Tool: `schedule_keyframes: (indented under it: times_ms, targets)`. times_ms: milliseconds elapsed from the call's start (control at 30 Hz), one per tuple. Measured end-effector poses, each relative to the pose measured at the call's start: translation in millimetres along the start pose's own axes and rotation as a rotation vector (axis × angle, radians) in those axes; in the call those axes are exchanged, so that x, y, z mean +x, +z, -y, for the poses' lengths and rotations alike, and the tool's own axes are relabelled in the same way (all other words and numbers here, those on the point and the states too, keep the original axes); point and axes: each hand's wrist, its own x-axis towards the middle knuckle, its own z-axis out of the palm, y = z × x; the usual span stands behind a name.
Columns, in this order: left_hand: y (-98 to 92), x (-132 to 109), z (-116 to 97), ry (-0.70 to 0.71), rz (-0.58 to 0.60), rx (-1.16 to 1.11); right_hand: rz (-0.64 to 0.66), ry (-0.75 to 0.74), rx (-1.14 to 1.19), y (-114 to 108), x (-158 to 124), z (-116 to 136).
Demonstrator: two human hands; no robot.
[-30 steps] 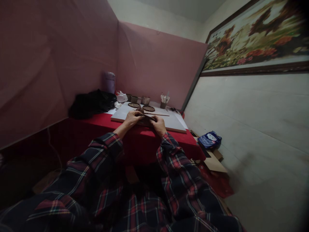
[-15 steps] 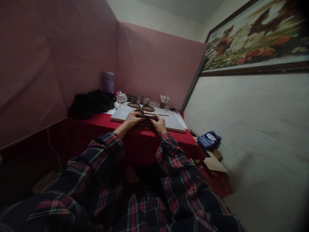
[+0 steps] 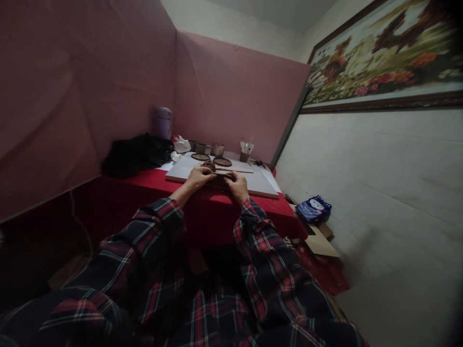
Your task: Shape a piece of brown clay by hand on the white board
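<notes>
Using left hand (image 3: 197,180) and right hand (image 3: 238,187), pinching opposite ends of a thin brown piece (image 3: 220,174) between fingers at frame centre, apparently to steady it. Working at a pale board (image 3: 258,183) on a red-covered worktop (image 3: 260,212), facing brown discs (image 3: 222,162), then pink sheeting (image 3: 238,91), upper middle.

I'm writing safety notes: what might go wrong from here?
The brown piece is held between left hand and right hand, so uneven pulling might bend it. The hands are by the front edge of the board; a slip might drop it onto the red cloth. The stick lies just beyond them and might get knocked.
</notes>
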Motion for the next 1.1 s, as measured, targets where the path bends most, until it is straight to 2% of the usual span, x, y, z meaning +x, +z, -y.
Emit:
schedule_keyframes:
  times_ms: [233, 700, 1100]
  targets:
    - [1.2, -0.1, 0.7, 0.010, -0.019, -0.062, 0.008, -0.003, -0.009, -1.8, -2.1, 5.4]
    - [1.2, 0.9, 0.8, 0.001, -0.011, -0.021, 0.019, 0.007, 0.002, 0.7, 0.5, -2.6]
    - [2.3, 1.6, 1.3, 0.017, -0.006, -0.037, 0.031, 0.001, -0.026, -1.5, 0.0, 1.1]
